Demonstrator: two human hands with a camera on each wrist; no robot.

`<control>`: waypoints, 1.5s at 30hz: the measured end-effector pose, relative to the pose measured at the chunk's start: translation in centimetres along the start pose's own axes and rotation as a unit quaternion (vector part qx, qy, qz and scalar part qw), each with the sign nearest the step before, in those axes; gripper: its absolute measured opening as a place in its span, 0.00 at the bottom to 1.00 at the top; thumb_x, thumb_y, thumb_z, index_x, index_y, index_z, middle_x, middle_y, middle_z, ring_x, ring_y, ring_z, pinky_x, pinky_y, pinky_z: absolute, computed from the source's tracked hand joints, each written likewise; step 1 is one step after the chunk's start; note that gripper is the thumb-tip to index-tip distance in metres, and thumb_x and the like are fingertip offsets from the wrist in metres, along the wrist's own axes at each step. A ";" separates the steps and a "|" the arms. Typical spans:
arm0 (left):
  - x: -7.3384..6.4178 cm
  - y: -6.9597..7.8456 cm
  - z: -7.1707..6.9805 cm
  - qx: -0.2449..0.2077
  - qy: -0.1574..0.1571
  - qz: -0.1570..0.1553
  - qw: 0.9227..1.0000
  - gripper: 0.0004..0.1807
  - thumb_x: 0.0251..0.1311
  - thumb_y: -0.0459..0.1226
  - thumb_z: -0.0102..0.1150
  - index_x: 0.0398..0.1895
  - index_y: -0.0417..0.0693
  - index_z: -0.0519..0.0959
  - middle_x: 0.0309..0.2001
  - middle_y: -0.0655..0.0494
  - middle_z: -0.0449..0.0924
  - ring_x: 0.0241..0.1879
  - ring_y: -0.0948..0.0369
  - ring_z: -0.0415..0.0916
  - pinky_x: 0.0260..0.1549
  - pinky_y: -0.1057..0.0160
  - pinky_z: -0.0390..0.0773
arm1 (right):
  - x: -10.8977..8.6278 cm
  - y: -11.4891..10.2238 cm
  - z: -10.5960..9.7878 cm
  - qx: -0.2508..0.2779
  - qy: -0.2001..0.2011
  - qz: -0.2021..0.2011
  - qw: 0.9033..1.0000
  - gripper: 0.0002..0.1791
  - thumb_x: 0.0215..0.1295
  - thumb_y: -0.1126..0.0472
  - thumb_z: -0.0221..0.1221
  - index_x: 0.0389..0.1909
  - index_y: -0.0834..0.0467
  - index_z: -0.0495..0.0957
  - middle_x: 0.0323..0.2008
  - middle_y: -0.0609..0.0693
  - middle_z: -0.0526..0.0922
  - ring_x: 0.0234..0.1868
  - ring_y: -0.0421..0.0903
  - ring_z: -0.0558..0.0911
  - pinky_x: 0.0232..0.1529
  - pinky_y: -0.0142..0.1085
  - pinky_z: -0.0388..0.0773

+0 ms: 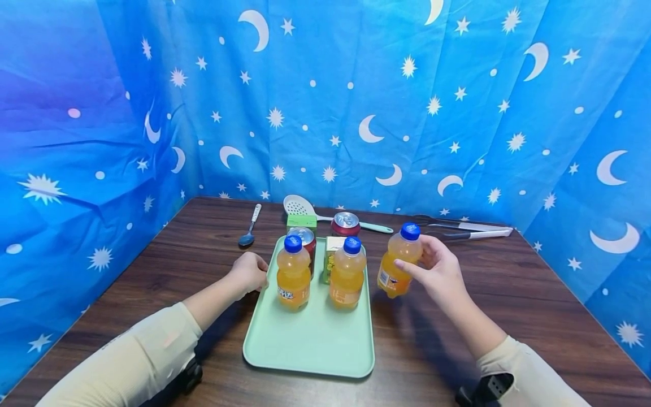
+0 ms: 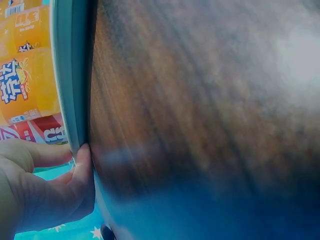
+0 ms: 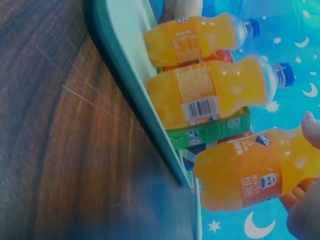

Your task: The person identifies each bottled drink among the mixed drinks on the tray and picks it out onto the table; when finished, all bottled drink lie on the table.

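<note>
My right hand (image 1: 441, 271) grips an orange Fanta bottle (image 1: 399, 257) with a blue cap, just off the right side of a pale green tray (image 1: 309, 345). In the right wrist view this bottle (image 3: 245, 172) hangs beside the tray's edge, tilted. At the tray's left rim my left hand (image 1: 249, 274) pinches the edge between thumb and fingers, seen closely in the left wrist view. Two more orange soda bottles stand on the tray, a left one (image 1: 293, 277) and a right one (image 1: 348, 277). Partly hidden behind them are a red can (image 1: 307, 240) and a green-yellow drink carton (image 1: 330, 254).
Behind these stand a green box (image 1: 302, 222) and another red can (image 1: 346, 224). A slotted skimmer (image 1: 298, 205) lies at the back, a spoon (image 1: 247, 238) at the left, tongs (image 1: 473, 229) at the back right. A blue star-patterned curtain (image 1: 325, 102) surrounds the wooden table.
</note>
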State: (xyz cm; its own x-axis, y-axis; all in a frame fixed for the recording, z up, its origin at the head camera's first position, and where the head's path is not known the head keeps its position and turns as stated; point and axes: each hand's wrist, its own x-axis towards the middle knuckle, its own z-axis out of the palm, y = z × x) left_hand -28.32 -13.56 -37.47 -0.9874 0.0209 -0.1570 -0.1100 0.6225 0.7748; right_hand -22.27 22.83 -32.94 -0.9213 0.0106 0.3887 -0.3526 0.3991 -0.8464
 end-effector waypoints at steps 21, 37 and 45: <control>0.0 0.0 0.0 -0.009 -0.002 0.004 1.000 0.12 0.46 0.19 0.60 0.37 0.29 0.78 0.36 0.41 0.76 0.28 0.54 0.77 0.25 0.60 0.82 | 2.5 2.0 0.0 -0.008 0.019 0.021 1.000 0.33 0.53 0.52 0.68 0.58 0.60 0.68 0.55 0.56 0.75 0.57 0.52 0.73 0.57 0.48 0.69; -0.3 0.1 -0.1 -0.008 0.002 0.005 1.000 0.11 0.46 0.19 0.59 0.37 0.28 0.77 0.35 0.41 0.75 0.27 0.55 0.77 0.24 0.61 0.81 | 3.5 3.7 0.4 0.002 0.044 0.027 0.999 0.34 0.53 0.50 0.67 0.59 0.60 0.68 0.56 0.56 0.74 0.58 0.51 0.73 0.58 0.47 0.68; -0.2 0.1 0.0 -0.007 0.002 0.004 1.000 0.12 0.46 0.19 0.59 0.37 0.28 0.77 0.35 0.41 0.75 0.27 0.55 0.77 0.23 0.61 0.81 | 4.2 4.3 0.4 0.008 0.044 0.031 0.999 0.35 0.53 0.50 0.67 0.59 0.60 0.67 0.57 0.56 0.74 0.58 0.51 0.72 0.58 0.46 0.68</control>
State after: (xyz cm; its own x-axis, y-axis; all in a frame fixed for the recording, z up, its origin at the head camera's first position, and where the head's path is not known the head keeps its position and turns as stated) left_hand -28.13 -13.51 -37.36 -0.9887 0.0220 -0.1481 -0.1040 0.6107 0.7850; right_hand -27.72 24.23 -35.11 -0.9238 0.1159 0.3649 -0.2981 0.3804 -0.8755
